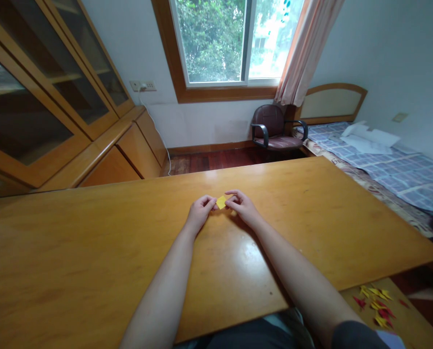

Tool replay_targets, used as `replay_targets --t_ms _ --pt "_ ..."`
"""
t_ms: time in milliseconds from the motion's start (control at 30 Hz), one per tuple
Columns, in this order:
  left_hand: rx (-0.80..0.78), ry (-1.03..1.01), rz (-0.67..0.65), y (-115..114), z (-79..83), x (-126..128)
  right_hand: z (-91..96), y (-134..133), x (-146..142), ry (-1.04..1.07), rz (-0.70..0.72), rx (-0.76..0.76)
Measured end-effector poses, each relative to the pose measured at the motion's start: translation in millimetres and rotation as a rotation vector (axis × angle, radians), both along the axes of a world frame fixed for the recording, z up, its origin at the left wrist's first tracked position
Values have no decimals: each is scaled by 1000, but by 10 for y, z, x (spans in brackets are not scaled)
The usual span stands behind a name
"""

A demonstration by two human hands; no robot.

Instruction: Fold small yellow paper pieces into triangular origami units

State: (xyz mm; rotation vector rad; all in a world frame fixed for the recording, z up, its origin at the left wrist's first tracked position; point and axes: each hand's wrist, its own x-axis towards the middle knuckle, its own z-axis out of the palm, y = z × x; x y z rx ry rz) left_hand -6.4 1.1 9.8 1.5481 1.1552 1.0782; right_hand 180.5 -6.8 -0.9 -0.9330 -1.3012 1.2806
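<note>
A small piece of folded yellow paper [221, 202] is held between my two hands, just above the wooden table [129, 252]. My left hand [202, 211] pinches its left corner between thumb and fingers. At the opposite corner, my right hand [241, 205] grips the paper with thumb and fingertips, while one finger stretches out above it. The paper looks like a flat diamond; its fold lines are too small to make out.
Several yellow and red folded paper figures [378, 305] lie on a lower surface at the bottom right. Beyond the table stand a maroon armchair [274, 127] and a bed [383, 165] with white sheets [369, 138]. A glass-fronted cabinet [103, 140] is at the left.
</note>
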Motion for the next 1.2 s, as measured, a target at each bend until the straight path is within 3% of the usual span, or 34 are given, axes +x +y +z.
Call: replay_targets --t_ms 633,933,1200 --pt "17 33 -76 11 -60 -6 -37 20 -8 11 -15 5" --pt "92 26 23 19 -43 -7 30 -52 -31 -160 24 47" --pt "127 110 -16 -5 -32 -1 58 -52 -50 -357 -28 80"
